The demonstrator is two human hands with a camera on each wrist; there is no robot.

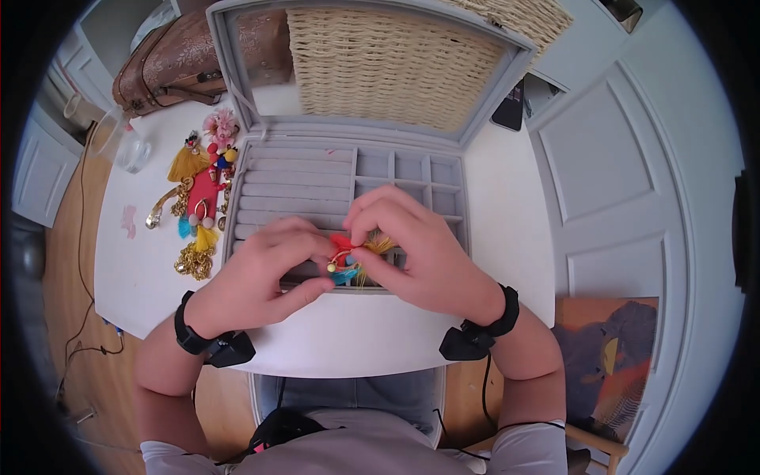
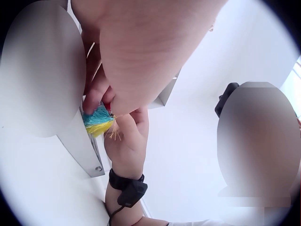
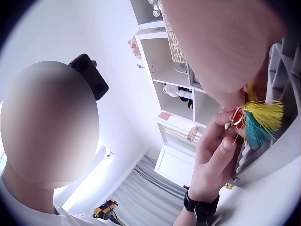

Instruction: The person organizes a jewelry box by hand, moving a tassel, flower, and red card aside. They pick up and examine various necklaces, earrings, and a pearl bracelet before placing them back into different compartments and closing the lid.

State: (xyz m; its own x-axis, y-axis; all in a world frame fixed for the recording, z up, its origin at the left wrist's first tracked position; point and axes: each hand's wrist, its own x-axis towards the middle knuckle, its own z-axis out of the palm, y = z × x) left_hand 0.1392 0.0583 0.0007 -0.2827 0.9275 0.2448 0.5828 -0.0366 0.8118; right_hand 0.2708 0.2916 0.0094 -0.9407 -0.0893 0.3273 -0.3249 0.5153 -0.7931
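A tassel earring (image 1: pixel 346 260) with red, blue-green and yellow threads and a gold hoop is between my two hands, over the front edge of the grey jewellery box (image 1: pixel 467 198). My right hand (image 1: pixel 419 253) pinches it near the yellow threads with thumb and forefinger. From the other side the fingers of my left hand (image 1: pixel 257 277) hold its red and hoop part. In the right wrist view the yellow tassel (image 3: pixel 265 115) fans out beside the teal one (image 3: pixel 256 132). The box's lid stands open, and ring rolls and small compartments show inside.
Left of the box lies a pile of jewellery: a red tassel piece (image 1: pixel 203 190), gold chains (image 1: pixel 194 261) and a pink flower (image 1: pixel 220 127). A clear glass (image 1: pixel 133 152), a brown patterned case (image 1: pixel 170 67) and a phone (image 1: pixel 509 107) surround the box. A woven basket (image 1: pixel 546 24) stands behind.
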